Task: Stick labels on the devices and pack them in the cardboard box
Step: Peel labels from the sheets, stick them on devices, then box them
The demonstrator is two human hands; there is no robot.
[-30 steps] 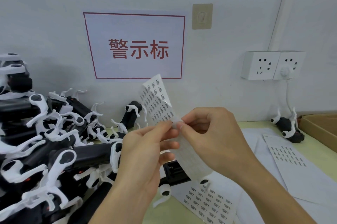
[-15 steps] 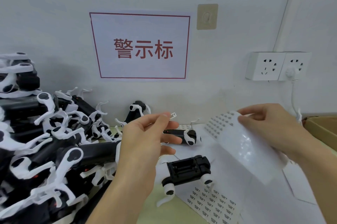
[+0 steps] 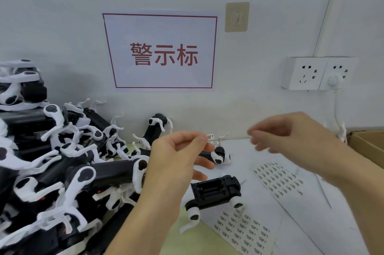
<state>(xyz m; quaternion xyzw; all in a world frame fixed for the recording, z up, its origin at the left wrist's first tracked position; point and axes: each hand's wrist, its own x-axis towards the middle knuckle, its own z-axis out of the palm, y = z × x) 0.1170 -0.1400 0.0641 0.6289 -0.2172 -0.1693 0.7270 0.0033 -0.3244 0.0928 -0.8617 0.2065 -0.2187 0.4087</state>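
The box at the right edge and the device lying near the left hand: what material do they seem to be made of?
Box: brown corrugated cardboard, matte, judging by its raw folded flap. Device: probably moulded plastic, with a smooth black body and white legs with a slight sheen.

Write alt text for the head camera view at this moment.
A left hand pinches a small peeled label above an upturned black-and-white device on the table; the blurred right hand hovers beside it. More devices are piled at left, label sheets lie at right.

Left hand [image 3: 178,157], right hand [image 3: 291,136]: bare; forearms bare, sleeveless, no gloves.
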